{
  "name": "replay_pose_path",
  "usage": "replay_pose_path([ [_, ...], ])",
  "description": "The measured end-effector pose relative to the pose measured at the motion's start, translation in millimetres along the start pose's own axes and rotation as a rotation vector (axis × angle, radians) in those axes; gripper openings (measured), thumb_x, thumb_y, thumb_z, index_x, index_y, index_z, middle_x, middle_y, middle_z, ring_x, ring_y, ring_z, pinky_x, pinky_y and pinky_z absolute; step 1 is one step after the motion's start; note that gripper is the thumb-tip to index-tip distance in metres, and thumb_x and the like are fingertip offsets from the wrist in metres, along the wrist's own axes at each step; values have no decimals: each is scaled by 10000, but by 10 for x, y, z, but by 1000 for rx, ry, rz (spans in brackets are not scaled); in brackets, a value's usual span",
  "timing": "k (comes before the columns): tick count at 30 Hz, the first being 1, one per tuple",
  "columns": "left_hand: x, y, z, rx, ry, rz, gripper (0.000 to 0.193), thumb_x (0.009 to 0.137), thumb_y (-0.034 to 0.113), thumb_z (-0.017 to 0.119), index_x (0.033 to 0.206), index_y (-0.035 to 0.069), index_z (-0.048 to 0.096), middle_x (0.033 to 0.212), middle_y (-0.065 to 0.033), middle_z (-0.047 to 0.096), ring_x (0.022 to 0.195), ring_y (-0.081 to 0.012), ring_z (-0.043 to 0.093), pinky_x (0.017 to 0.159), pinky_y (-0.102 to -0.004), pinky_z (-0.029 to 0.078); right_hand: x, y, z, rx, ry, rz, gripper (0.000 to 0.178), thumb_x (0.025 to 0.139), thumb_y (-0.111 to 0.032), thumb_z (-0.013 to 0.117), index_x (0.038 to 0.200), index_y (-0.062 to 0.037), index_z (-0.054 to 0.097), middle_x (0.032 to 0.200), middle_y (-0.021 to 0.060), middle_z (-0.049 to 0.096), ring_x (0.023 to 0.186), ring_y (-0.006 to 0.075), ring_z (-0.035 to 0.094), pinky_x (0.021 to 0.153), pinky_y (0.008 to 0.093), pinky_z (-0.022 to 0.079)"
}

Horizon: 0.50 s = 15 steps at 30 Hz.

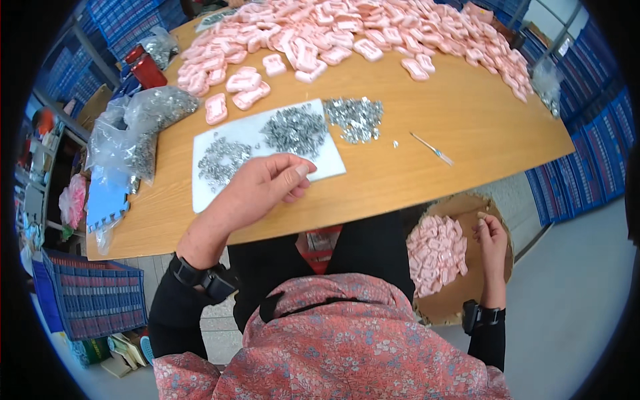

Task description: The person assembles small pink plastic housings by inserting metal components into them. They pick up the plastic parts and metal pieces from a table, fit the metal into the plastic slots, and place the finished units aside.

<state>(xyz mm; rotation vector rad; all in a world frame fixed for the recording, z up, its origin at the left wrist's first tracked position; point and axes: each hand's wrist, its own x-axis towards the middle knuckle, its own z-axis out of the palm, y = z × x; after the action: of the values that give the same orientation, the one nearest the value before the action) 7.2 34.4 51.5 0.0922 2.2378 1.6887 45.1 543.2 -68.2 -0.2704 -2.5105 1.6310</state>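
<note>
My left hand (263, 190) rests on the near edge of a white sheet (227, 137) on the wooden table (453, 127), fingers curled with thumb against fingertips; whether it pinches a small metal part I cannot tell. Small silver metal pieces lie in piles (293, 128) on the sheet and beside it (355, 119). My right hand (492, 239) hangs below the table edge over a round cardboard bin (460, 293), fingers loosely bent, holding nothing that I can see. Pink plastic pieces (437, 253) fill the bin's left part.
A large heap of pink plastic pieces (347, 30) covers the table's far side. Clear bags of metal parts (143, 120) lie at the left edge. A thin metal tool (432, 149) lies at the right. Blue crates (93, 297) stand on the floor around.
</note>
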Motion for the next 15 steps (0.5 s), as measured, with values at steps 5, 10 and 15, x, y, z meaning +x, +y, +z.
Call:
replay_pose_path([
  [5, 791, 106, -598, 535, 292, 37, 343, 1007, 313, 600, 1124, 8, 707, 899, -67, 715, 805, -131, 662, 737, -294, 533, 149, -719, 771, -165, -46, -283, 106, 941, -49, 656, 1020, 14, 686, 861, 61, 688, 770, 130, 645, 674, 278, 520],
  [10, 1868, -9, -968, 751, 472, 186, 363, 929, 327, 642, 1137, 35, 703, 1009, -189, 730, 928, -334, 702, 833, -421, 548, 396, -1302, 1172, -335, -102, -577, 102, 861, -7, 698, 960, 12, 677, 872, 168, 682, 782, 298, 681, 695, 345, 541],
  [15, 2767, 178, -919, 999, 647, 128, 514, 895, 452, 639, 1188, 31, 677, 1067, -178, 723, 1001, -347, 691, 860, -436, 544, 642, -1324, 1206, -380, -77, -608, 84, 850, 6, 693, 928, 15, 663, 855, 170, 673, 771, 324, 668, 688, 370, 529],
])
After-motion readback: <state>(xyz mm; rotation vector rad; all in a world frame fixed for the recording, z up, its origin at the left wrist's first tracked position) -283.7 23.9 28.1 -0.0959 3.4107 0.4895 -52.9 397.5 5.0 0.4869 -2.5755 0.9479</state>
